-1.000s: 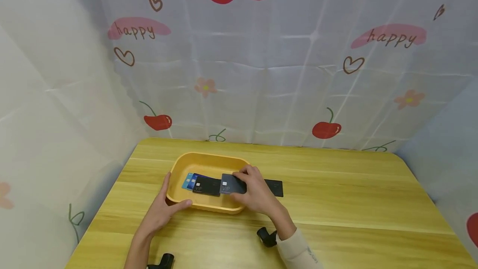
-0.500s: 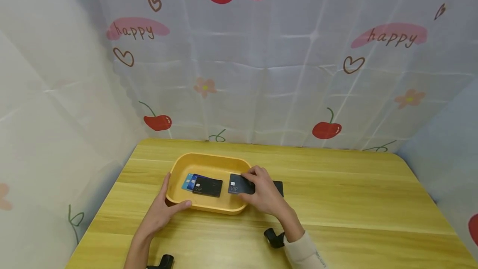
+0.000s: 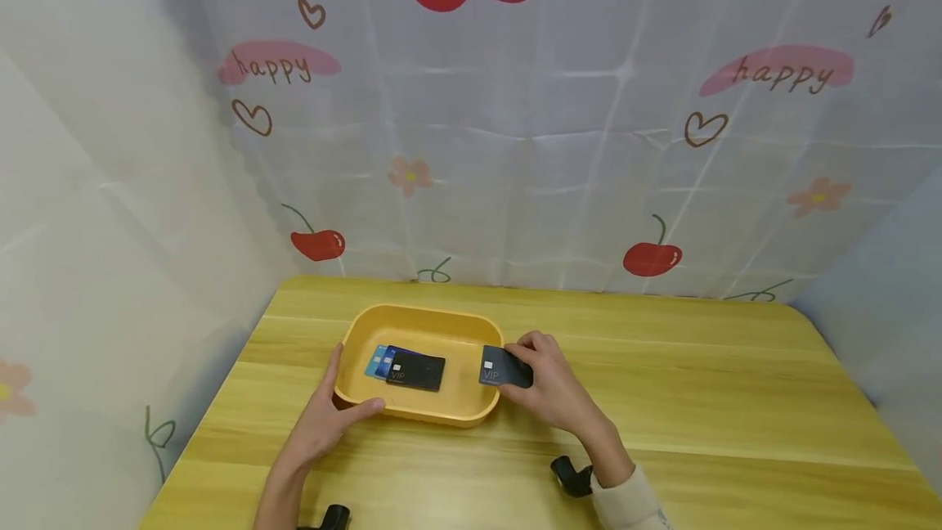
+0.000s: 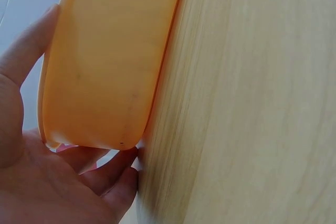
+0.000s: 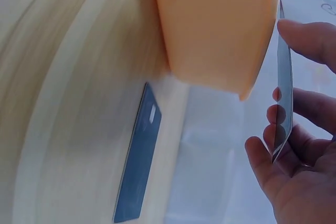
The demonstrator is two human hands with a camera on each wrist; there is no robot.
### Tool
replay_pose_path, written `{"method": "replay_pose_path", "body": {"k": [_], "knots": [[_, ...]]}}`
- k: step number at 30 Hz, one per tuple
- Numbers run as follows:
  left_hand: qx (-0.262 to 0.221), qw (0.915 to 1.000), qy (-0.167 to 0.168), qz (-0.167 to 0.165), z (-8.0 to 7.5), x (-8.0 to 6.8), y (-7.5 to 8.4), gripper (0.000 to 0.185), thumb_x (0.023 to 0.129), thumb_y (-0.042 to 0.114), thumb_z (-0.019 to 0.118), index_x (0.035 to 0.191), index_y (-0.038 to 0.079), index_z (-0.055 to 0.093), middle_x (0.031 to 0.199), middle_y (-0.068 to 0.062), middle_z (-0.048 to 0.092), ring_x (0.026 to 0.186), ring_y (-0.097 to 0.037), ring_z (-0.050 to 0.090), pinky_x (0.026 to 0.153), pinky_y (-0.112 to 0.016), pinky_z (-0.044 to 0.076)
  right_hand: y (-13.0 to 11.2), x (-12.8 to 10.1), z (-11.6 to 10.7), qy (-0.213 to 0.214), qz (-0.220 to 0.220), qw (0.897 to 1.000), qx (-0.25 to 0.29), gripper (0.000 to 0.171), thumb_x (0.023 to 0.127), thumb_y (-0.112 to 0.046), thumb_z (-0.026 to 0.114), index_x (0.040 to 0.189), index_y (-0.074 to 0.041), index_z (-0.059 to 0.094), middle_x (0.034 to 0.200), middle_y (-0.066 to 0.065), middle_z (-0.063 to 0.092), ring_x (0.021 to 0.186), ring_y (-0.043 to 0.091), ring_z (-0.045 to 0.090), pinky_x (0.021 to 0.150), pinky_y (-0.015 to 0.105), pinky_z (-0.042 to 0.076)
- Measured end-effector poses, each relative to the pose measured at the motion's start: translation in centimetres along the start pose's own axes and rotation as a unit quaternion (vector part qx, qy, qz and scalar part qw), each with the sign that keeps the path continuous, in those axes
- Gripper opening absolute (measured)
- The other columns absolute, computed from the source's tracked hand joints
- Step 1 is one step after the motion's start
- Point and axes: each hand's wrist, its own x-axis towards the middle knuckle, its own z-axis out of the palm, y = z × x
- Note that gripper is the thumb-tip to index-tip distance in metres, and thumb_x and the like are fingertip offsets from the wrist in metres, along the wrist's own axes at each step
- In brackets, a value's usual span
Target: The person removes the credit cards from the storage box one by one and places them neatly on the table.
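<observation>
Near tray rim (image 3: 434, 311) | right hand (image 3: 553, 385) pinches card (image 3: 500, 368) | left hand (image 3: 324, 418) spread | table (image 3: 736, 399) extends right

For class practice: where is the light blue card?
Head view: the light blue card lies inside the tray, at left, partly under the dark blue card.

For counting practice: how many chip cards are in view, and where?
5: light blue card, dark blue card and black VIP card overlapping in the yellow tray; dark grey VIP card in the right hand; dark card on the table. More may be hidden.
</observation>
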Motion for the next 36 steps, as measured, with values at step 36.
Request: {"method": "replay_pose_path", "body": {"k": [36], "knots": [[-0.001,1.0,0.0,0.0,0.1,0.0,0.1,0.115,0.086,0.031,0.078,0.159,0.022,-0.01,0.162,-0.021,-0.002,0.147,-0.042,0.007,0.114,-0.06,0.011,6.2,-3.8,-2.9,0.006,0.038,0.998,-0.059,0.052,0.077,-0.014,0.085,0.123,0.003,0.067,0.113,0.011,0.054,0.106,0.032,0.046,0.081,0.045,0.047]]}}
